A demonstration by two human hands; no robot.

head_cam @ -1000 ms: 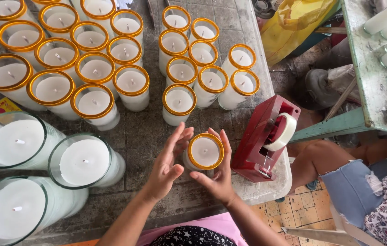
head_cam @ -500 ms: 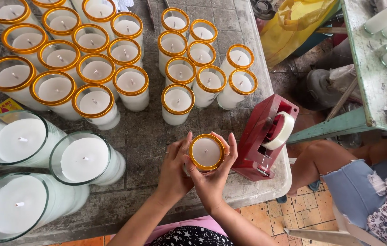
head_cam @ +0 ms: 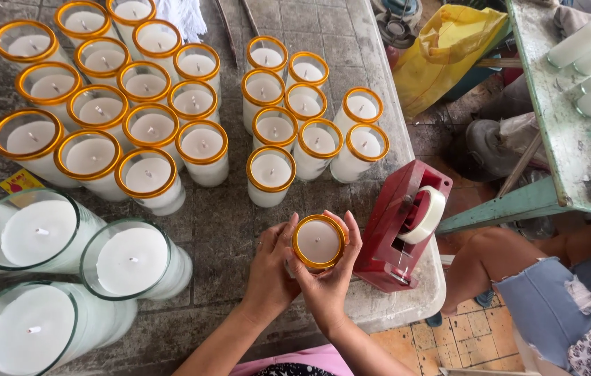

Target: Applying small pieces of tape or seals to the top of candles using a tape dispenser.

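At the table's near edge, six o'clock, the left hand [head_cam: 271,268] and right hand [head_cam: 330,278] wrap together around a gold-rimmed candle glass [head_cam: 318,241], steadying it upright. A red tape dispenser [head_cam: 400,223] sits at three o'clock, within reach.

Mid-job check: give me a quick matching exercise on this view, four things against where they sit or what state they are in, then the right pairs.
Things:
1. gold-rimmed candle
2. red tape dispenser
3. large clear-glass candles
4. yellow bag

Places or states:
A. off the table, upper right, on the floor
B. clasped between the left hand and right hand
C. near the table's left edge, no gold rim
D. on the table just right of the hands

Pairs: 1-B, 2-D, 3-C, 4-A
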